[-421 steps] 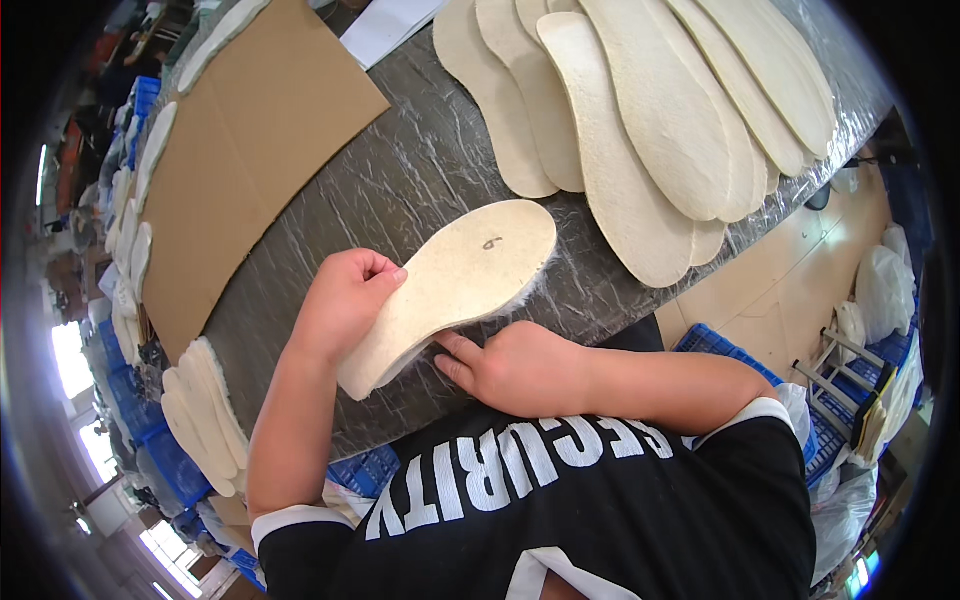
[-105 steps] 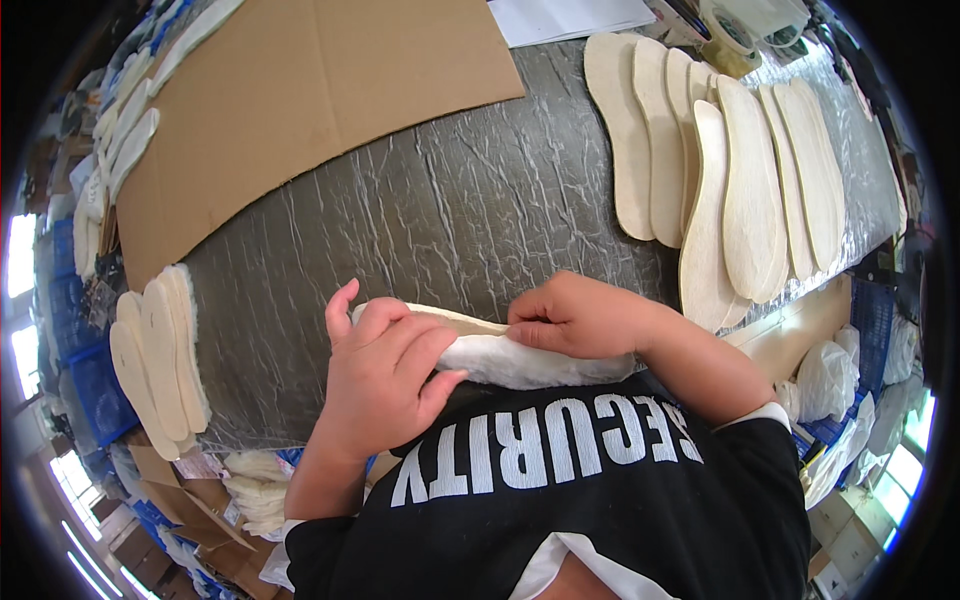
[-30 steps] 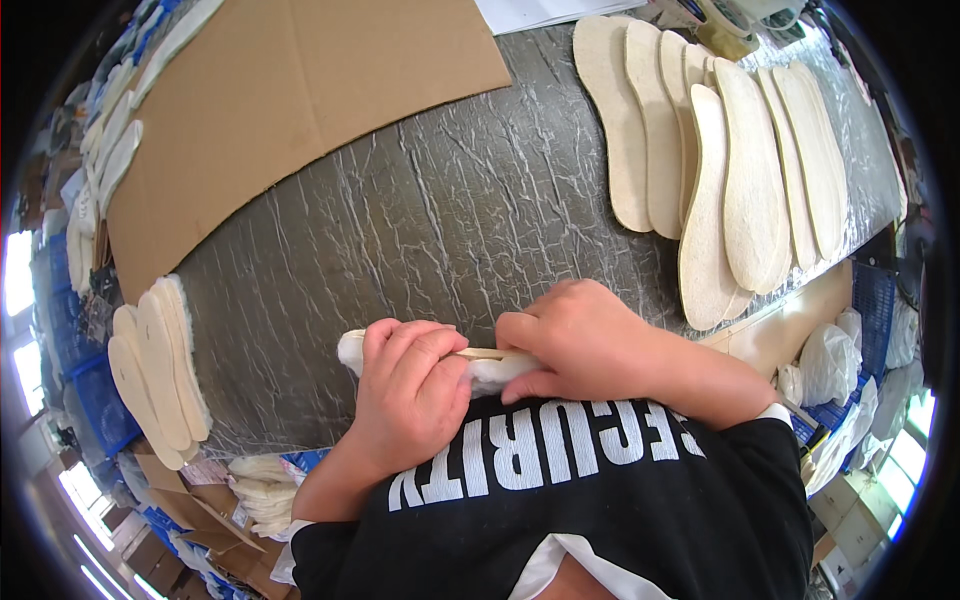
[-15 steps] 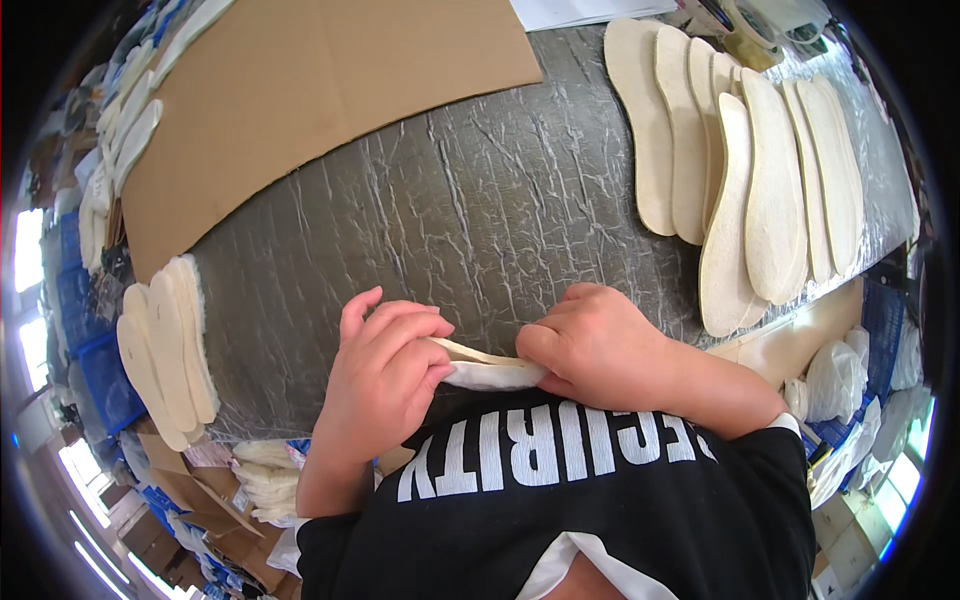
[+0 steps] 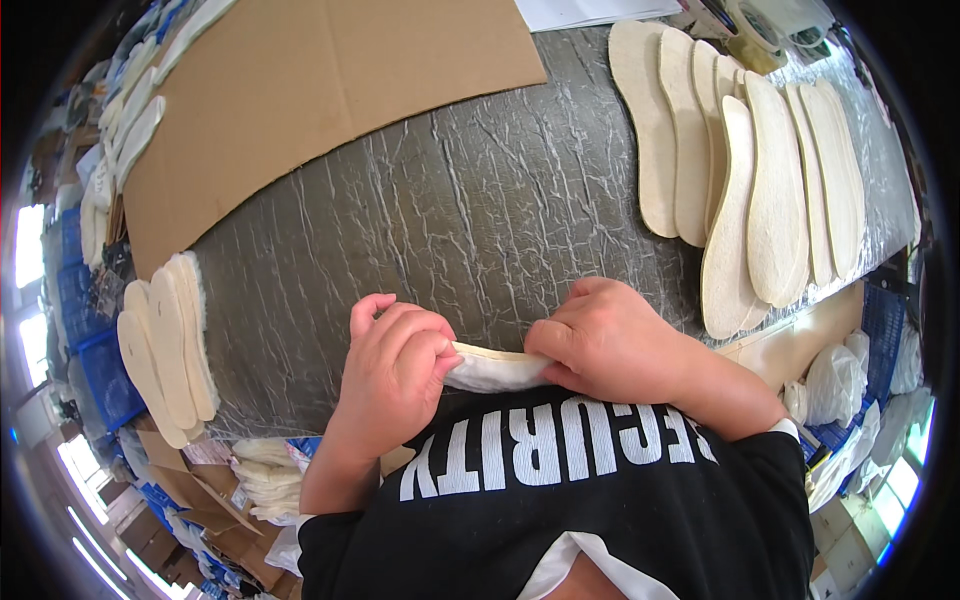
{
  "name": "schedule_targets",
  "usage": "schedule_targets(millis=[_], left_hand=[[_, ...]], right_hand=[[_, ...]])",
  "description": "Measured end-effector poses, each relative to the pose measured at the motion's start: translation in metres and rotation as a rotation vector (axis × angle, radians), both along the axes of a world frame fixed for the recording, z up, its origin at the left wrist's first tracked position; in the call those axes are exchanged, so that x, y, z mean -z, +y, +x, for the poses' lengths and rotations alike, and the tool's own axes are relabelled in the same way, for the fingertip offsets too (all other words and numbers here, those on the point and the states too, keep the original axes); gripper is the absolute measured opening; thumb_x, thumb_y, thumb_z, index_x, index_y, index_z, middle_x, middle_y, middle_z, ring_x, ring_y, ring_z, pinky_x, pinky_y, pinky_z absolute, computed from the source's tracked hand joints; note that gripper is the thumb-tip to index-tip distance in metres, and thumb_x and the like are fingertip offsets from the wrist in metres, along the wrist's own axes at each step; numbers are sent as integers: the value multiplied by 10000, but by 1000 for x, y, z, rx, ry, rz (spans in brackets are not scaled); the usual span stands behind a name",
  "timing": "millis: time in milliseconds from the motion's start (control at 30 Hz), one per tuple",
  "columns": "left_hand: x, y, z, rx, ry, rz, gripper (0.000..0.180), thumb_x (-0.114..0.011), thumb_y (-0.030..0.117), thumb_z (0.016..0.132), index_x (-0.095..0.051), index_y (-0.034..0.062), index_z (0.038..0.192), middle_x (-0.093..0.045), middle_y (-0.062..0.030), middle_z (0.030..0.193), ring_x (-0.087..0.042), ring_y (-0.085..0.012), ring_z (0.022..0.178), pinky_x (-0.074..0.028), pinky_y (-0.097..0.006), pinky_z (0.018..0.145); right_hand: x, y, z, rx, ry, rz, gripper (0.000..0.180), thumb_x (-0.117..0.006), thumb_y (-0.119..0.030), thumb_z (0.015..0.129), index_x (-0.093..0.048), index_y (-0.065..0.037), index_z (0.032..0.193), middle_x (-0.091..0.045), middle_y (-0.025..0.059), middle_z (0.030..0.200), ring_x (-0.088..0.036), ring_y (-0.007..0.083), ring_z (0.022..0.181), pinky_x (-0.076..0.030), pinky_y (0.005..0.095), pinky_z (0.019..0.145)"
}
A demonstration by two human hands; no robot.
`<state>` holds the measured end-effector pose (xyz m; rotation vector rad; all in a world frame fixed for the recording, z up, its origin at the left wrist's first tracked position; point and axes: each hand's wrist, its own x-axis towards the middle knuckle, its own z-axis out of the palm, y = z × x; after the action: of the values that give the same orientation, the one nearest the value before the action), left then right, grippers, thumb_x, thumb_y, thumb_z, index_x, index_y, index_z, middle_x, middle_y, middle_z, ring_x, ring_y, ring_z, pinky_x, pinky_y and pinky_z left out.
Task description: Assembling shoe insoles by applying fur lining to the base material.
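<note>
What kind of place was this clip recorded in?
Probably a footwear workshop or small factory bench. Cream insoles lie fanned in an overlapping row on the wrinkled grey work surface, another stack sits at its left edge, and both hands, left and right, grip one fleecy insole.

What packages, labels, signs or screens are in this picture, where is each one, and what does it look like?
No screens or signs show.
Shirt lettering: large white block letters on the black shirt, below both hands.
Cardboard sheet: flat brown, far left of the table.
Blue crates: stacked left of the table, beside the pale insoles.
White plastic bags: lumpy, low right, below the table edge.
White paper sheet: top edge, too cropped to tell more.
</note>
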<state>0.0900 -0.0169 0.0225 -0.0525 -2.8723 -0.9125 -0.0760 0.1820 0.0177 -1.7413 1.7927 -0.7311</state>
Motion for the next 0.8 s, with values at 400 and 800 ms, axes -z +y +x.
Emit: schedule_targets(millis=[400, 800], left_hand=[[-2, -3, 0, -59, 108, 87, 224, -723, 199, 836, -565, 64, 918, -657, -69, 967, -621, -265, 884, -396, -497, 929], [6, -20, 15, -187, -12, 569, 449, -806, 57, 706, -603, 18, 1104, -634, -157, 1174, -618, -296, 1055, -493, -365, 885]], right_hand=[[7, -18, 18, 61, 75, 13, 348, -757, -208, 693, -622, -88, 990, -632, 23, 675, -629, 246, 629, -472, 374, 654], [8, -16, 16, 71, 63, -58, 326, -753, -133, 654, -628, -94, 953, -628, 20, 665, -631, 222, 613, -464, 365, 627]])
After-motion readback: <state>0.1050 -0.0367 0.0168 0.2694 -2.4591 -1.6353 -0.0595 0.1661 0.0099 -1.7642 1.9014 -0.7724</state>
